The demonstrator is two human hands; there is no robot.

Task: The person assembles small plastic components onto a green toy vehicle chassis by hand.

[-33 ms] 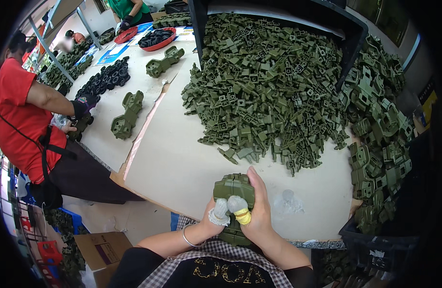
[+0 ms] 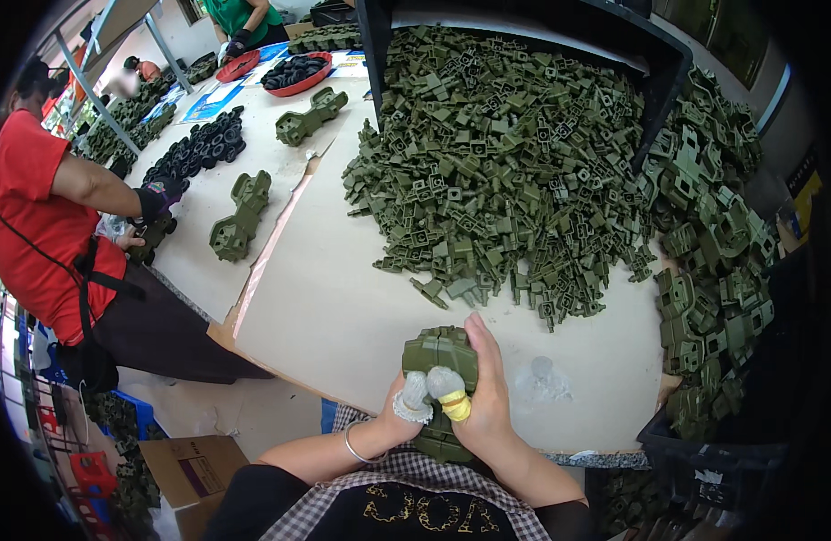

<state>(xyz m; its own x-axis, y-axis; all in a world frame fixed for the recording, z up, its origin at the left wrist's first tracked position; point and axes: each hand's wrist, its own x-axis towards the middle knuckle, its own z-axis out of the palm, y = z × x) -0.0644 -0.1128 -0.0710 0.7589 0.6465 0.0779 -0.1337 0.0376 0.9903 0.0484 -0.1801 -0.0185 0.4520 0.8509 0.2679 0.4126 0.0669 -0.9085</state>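
Observation:
Between my two hands, close to my body at the table's front edge, is an olive-green plastic toy vehicle body (image 2: 441, 350). My left hand (image 2: 404, 406) grips its left side, the thumb in a whitish cover pressing on top. From the right, my right hand (image 2: 484, 397) clasps it with the fingers stretched along its side. The right thumb has a grey cover bound with yellow tape and presses beside the left thumb. My palms hide the middle of the body. Beyond it lies a large heap of small green plastic parts (image 2: 514, 171).
More green vehicle bodies (image 2: 713, 225) are piled along the right side. At left, a person in a red shirt (image 2: 50, 207) handles a green vehicle near black wheels (image 2: 199, 144). Two vehicle bodies (image 2: 240, 216) lie on the table there. A cardboard box (image 2: 194, 473) stands below.

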